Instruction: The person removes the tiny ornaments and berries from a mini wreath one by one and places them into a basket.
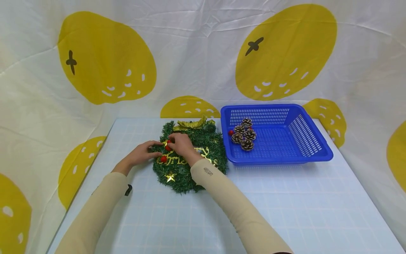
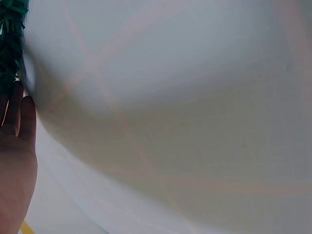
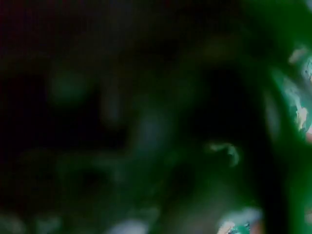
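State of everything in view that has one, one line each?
Wreath: lying flat on the table
Left hand: fingers extended at the wreath's left edge
Right hand: over the wreath, at a red ball; grip unclear
Blue basket: upright, uncovered
Pine cones: grouped at the basket's left side

Wreath (image 1: 183, 173) left of basket (image 1: 276, 141); pinecones (image 1: 250, 134) in basket.
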A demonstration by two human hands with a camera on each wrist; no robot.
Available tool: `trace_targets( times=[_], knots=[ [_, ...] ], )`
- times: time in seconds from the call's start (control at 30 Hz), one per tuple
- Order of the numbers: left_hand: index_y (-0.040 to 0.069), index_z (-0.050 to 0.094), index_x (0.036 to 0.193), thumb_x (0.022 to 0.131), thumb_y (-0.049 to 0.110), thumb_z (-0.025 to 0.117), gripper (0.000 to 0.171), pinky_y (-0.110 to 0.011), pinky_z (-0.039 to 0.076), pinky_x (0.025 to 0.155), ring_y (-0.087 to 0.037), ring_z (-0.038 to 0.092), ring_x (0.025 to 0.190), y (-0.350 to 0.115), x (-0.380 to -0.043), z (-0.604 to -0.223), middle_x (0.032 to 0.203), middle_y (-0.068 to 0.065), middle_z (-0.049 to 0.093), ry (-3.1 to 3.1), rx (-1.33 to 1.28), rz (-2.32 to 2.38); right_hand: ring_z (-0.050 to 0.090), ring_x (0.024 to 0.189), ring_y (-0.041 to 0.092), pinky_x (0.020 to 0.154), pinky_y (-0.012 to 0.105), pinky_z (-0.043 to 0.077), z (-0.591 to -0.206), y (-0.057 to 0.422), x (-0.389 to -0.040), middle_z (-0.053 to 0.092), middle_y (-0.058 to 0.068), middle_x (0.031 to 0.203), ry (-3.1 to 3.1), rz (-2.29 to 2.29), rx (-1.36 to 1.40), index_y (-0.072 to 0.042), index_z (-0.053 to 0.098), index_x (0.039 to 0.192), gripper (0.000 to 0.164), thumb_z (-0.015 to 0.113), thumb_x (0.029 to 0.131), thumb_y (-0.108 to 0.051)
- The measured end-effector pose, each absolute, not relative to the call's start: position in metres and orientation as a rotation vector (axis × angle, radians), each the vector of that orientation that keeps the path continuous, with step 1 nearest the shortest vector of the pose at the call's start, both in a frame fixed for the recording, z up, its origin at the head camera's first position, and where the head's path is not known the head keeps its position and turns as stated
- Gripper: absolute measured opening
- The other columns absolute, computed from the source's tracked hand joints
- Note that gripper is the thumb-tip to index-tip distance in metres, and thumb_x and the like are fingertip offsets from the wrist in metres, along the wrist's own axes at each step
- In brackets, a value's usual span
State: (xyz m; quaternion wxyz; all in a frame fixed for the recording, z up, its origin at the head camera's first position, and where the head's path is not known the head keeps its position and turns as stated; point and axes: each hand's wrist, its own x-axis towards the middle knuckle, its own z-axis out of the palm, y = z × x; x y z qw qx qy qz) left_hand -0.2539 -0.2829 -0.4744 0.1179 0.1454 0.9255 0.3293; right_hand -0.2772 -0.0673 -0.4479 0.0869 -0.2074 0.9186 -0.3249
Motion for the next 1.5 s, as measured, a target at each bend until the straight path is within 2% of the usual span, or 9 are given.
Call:
trace_targets(
  times=[0.57,0.73,0.9,1.2,1.5],
  knots=[
    [0.012,0.053,0.14,0.092,0.041,0.067,0.058,-0.056,0.038,0.104,-0.039,0.046,0.129,-0.282,-0.254,-0.471,0.146,-0.015,0.047,2.698,0.441,0.985,0.062,0.108,0.018,0.087,0.03,0.052,-0.443,-0.068,-0.275,0.066,0.002,0.123,2.767,-0.95,-0.598,-0.016,0.062,0.132,0.034,0.062,0.098,-0.023],
    [0.012,0.053,0.139,0.092,0.042,0.068,0.058,-0.056,0.038,0.104,-0.038,0.046,0.129,-0.282,-0.255,-0.47,0.145,-0.014,0.047,2.695,0.447,0.984,0.063,0.106,0.019,0.083,0.03,0.053,-0.441,-0.064,-0.275,0.066,0.004,0.121,2.715,-1.112,-0.553,-0.013,0.064,0.129,0.032,0.062,0.098,-0.021],
    [0.011,0.053,0.139,0.092,0.041,0.068,0.058,-0.056,0.037,0.105,-0.039,0.045,0.129,-0.282,-0.254,-0.471,0.145,-0.015,0.047,2.693,0.448,0.985,0.062,0.107,0.019,0.084,0.031,0.053,-0.437,-0.058,-0.276,0.066,0.005,0.121,2.655,-1.254,-0.513,-0.011,0.064,0.128,0.031,0.061,0.099,-0.019],
    [0.011,0.054,0.139,0.092,0.04,0.068,0.057,-0.056,0.037,0.106,-0.038,0.044,0.13,-0.282,-0.254,-0.471,0.145,-0.015,0.048,2.702,0.436,0.979,0.06,0.111,0.02,0.09,0.034,0.052,-0.431,-0.05,-0.282,0.065,0.004,0.123,2.661,-1.338,-0.44,-0.01,0.062,0.131,0.033,0.061,0.099,-0.02],
    [0.01,0.053,0.14,0.093,0.038,0.068,0.057,-0.056,0.036,0.106,-0.04,0.043,0.131,-0.283,-0.254,-0.471,0.146,-0.016,0.046,2.698,0.432,0.973,0.061,0.111,0.018,0.088,0.032,0.052,-0.429,-0.042,-0.287,0.065,0.004,0.122,2.663,-1.391,-0.426,-0.011,0.063,0.13,0.033,0.061,0.099,-0.022]
  ],
)
